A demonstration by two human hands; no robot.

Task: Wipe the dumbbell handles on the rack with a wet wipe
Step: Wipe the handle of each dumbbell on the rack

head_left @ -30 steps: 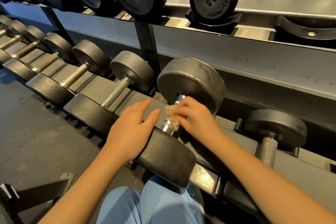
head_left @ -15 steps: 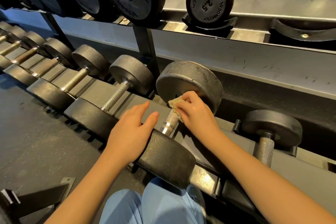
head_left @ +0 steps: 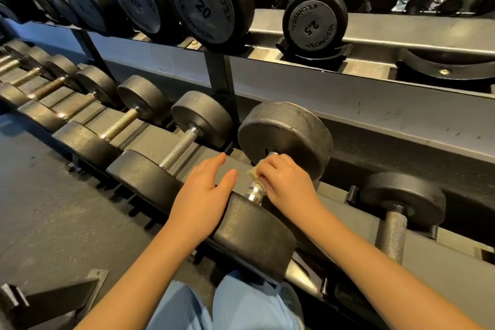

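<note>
Wipe on a dumbbell handle, lower shelf of the rack.

Head view: the right grip [head_left: 289, 182] curls its fingers round a crumpled yellowish wipe [head_left: 254, 172], pinching it against the far end of the handle [head_left: 255, 191] of a dumbbell [head_left: 254, 238], close under the far head; bare knurled metal shows toward the near head. The left grip [head_left: 206, 190] lies flat, fingers straight and slightly spread, palm on the left edge of the near head, fingertips over the grey tray of the rack [head_left: 150, 139]. This dumbbell sits on the lower shelf [head_left: 442, 278], with a right neighbour [head_left: 401, 201] near it and a row [head_left: 201, 118] running off to the left. The upper shelf [head_left: 401, 32] carries a big 20 dumbbell [head_left: 203, 8] and a small 2.5 dumbbell [head_left: 313, 24], the latter seated in a black cradle [head_left: 313, 56]. Blue-clad knees [head_left: 227, 303] show at the bottom edge.
</note>
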